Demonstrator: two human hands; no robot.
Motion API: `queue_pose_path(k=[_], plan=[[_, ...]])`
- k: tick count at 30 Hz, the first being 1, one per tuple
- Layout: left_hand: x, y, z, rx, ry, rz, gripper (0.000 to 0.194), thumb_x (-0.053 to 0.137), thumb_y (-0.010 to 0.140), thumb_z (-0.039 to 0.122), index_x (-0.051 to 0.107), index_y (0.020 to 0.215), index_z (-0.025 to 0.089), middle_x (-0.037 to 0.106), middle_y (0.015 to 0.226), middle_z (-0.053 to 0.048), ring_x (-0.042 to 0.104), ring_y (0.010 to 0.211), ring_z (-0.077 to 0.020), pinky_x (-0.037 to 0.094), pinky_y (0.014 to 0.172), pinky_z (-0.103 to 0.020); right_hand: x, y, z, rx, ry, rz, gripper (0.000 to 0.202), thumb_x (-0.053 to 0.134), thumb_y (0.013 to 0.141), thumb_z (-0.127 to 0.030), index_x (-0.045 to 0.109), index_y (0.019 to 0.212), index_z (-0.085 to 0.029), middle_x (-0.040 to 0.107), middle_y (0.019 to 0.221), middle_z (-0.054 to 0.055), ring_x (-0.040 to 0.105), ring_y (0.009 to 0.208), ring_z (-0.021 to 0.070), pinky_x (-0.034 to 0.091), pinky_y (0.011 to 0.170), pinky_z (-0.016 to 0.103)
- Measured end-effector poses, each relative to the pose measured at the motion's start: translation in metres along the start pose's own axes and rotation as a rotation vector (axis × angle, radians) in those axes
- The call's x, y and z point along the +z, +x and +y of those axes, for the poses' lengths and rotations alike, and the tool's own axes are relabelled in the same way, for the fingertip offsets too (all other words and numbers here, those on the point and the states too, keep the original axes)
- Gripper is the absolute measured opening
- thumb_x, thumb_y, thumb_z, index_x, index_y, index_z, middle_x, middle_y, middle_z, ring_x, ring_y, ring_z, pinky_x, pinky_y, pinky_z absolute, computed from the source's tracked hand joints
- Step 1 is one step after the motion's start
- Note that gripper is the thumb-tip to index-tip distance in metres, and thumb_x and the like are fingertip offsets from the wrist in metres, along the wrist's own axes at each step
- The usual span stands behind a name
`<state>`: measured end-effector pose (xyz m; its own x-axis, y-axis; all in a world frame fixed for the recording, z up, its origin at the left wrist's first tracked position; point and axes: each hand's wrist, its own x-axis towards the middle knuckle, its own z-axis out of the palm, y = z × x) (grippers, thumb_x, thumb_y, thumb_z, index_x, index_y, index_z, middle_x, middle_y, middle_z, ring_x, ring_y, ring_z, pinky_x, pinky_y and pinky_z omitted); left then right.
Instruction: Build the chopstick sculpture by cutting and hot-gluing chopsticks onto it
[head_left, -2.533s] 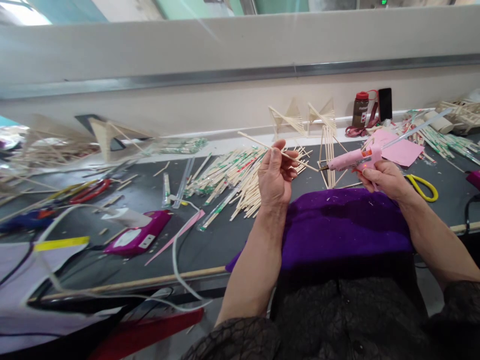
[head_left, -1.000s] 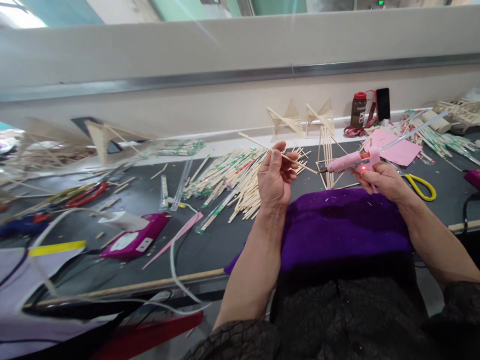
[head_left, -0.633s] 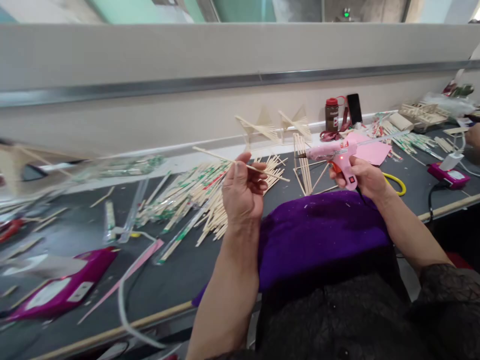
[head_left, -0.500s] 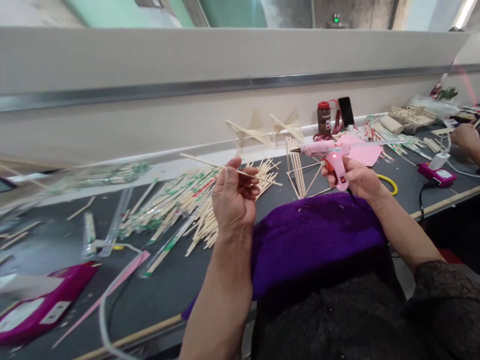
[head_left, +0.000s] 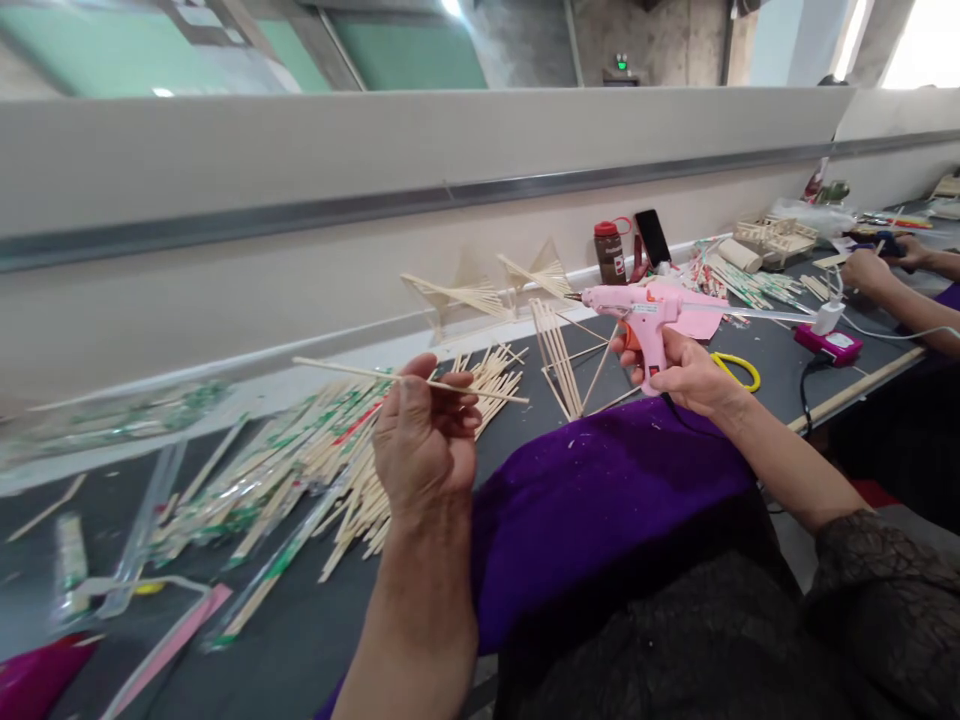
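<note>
Between thumb and fingers, my left hand (head_left: 424, 440) pinches one thin wooden chopstick (head_left: 341, 369), held nearly level above the table. My right hand (head_left: 679, 368) is wrapped round the handle of a pink hot glue gun (head_left: 626, 300); its nozzle points left and a clear glue stick (head_left: 750, 313) sticks out of its back. Behind the gun lies a frame of joined chopsticks (head_left: 555, 355). Loose chopsticks (head_left: 491, 390) are heaped beyond my left hand, with several wrapped chopsticks (head_left: 262, 490) to their left.
Two twisted stick models (head_left: 457, 295) stand against the wall. Behind the gun are a brown bottle (head_left: 610, 255), a phone (head_left: 652, 238) and a pink sheet (head_left: 697, 318). A magenta power strip (head_left: 827, 343) sits right. Another person's hand (head_left: 866, 272) works at far right.
The view has swung left-to-right, so the table things sit further left and a bit lower. Both hands keep hold of the chopstick and the glue gun.
</note>
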<state>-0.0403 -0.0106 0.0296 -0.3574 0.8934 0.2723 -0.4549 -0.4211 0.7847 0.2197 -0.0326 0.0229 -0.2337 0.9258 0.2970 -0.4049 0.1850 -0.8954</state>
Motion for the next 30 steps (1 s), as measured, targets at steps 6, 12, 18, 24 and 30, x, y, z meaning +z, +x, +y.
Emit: queue_pose_path(k=[6, 12, 18, 24, 30], plan=[[0.005, -0.005, -0.003, -0.044, 0.037, -0.017, 0.017, 0.075, 0.080, 0.034, 0.073, 0.084, 0.018, 0.070, 0.059, -0.001, 0.057, 0.043, -0.0089, 0.037, 0.034, -0.016, -0.038, 0.002, -0.029, -0.034, -0.096, 0.186, 0.032, 0.067, 0.055, -0.013, 0.065, 0.086, -0.020, 0.067, 0.081, 0.001, 0.056, 0.062, 0.0101, 0.048, 0.057, 0.023], [0.021, -0.002, 0.010, -0.054, 0.149, -0.171, 0.014, 0.073, 0.082, 0.036, 0.076, 0.081, 0.022, 0.072, 0.063, -0.004, 0.056, 0.041, -0.0096, 0.037, 0.031, -0.018, -0.112, 0.049, -0.051, -0.012, -0.374, 0.499, 0.020, 0.076, 0.070, -0.022, 0.068, 0.086, -0.013, 0.068, 0.075, 0.004, 0.062, 0.059, 0.0097, 0.045, 0.048, 0.019], [0.051, 0.005, 0.036, -0.024, 0.197, -0.370, 0.011, 0.073, 0.083, 0.039, 0.077, 0.080, 0.029, 0.072, 0.065, -0.001, 0.055, 0.045, -0.0112, 0.040, 0.033, -0.023, -0.170, 0.076, -0.038, 0.269, -0.475, 0.732, 0.010, 0.069, 0.080, -0.015, 0.063, 0.073, -0.012, 0.066, 0.060, 0.004, 0.059, 0.048, 0.0089, 0.045, 0.043, 0.018], [0.096, 0.001, 0.039, -0.005, 0.126, -0.456, 0.012, 0.076, 0.081, 0.041, 0.078, 0.078, 0.029, 0.072, 0.064, 0.000, 0.056, 0.045, -0.0133, 0.038, 0.031, -0.024, -0.188, 0.069, -0.024, 0.385, -0.576, 0.747, 0.016, 0.069, 0.081, -0.016, 0.062, 0.067, -0.012, 0.065, 0.054, 0.006, 0.055, 0.044, 0.0101, 0.047, 0.043, 0.021], [0.115, 0.003, 0.012, -0.025, 0.073, -0.543, 0.023, 0.080, 0.074, 0.044, 0.079, 0.084, 0.023, 0.073, 0.065, -0.004, 0.059, 0.047, -0.0110, 0.040, 0.034, -0.020, -0.180, 0.072, -0.010, 0.432, -0.897, 0.729, 0.028, 0.071, 0.080, -0.023, 0.058, 0.057, -0.014, 0.056, 0.044, 0.003, 0.049, 0.047, 0.0100, 0.042, 0.048, 0.024]])
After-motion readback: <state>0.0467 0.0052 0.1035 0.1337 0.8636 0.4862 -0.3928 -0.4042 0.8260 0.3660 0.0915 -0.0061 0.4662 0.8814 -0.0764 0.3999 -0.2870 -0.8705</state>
